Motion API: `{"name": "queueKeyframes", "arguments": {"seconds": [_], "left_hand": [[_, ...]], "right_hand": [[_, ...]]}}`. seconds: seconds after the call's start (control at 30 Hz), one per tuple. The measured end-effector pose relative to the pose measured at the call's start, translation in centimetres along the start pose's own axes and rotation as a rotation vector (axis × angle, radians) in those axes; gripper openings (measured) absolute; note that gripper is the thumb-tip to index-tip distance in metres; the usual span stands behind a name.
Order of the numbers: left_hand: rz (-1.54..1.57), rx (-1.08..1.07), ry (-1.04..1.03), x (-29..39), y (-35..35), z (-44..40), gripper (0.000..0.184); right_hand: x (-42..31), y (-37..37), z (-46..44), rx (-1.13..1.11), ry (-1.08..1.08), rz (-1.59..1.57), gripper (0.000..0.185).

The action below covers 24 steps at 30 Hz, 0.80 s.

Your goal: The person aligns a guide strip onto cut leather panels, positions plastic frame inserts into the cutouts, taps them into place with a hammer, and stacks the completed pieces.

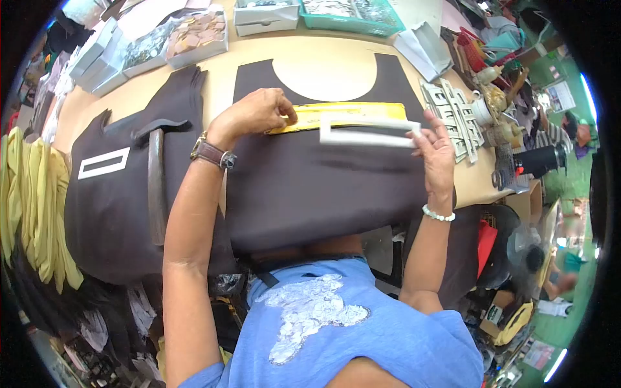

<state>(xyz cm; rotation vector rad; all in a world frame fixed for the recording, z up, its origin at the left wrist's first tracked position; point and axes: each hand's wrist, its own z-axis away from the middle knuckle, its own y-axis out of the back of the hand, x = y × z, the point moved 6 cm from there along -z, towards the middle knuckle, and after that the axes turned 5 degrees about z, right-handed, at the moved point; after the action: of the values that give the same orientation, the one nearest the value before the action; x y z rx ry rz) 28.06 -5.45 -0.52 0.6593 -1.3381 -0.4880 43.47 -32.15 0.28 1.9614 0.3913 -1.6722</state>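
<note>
A dark brown garment panel [310,207] with a cut-out neckline lies flat before me. Across its upper part runs a yellow strip [349,111]. My left hand [262,111] is at the strip's left end, its fingers curled and pinched on it. In my right hand [435,152], between thumb and fingers, is the right end of a white rectangular frame [372,137], slightly blurred. The frame overlaps the strip's lower edge in view and seems held just above the fabric.
Left are stacked dark panels [116,194] bearing another white frame [103,163] and a hammer-like tool [156,187]. Boxes of small pieces [197,35] and a green tray [352,24] line the back. White slotted templates [453,119] lie right; yellow cloth [32,200] hangs far left.
</note>
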Motion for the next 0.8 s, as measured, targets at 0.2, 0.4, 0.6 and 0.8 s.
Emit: {"name": "queueKeyframes", "arguments": {"seconds": [0.2,0.4,0.6,0.8], "left_hand": [[-0.008,0.019,0.029,-0.6,-0.1,-0.1,0.023],[-0.070,-0.044,0.026,-0.3,-0.3,-0.4,0.026],[-0.118,-0.040,0.031,-0.1,-0.6,-0.6,0.039],[-0.183,-0.016,0.009,0.2,-0.7,-0.6,0.039]], "right_hand": [[2.7,-4.0,0.2,-0.066,-0.142,0.083,0.049],[2.6,-4.0,-0.5,-0.038,-0.156,0.158,0.049],[2.3,-4.3,-0.6,-0.015,-0.183,0.178,0.050],[2.5,-4.3,-0.7,-0.007,-0.183,0.191,0.050]]}}
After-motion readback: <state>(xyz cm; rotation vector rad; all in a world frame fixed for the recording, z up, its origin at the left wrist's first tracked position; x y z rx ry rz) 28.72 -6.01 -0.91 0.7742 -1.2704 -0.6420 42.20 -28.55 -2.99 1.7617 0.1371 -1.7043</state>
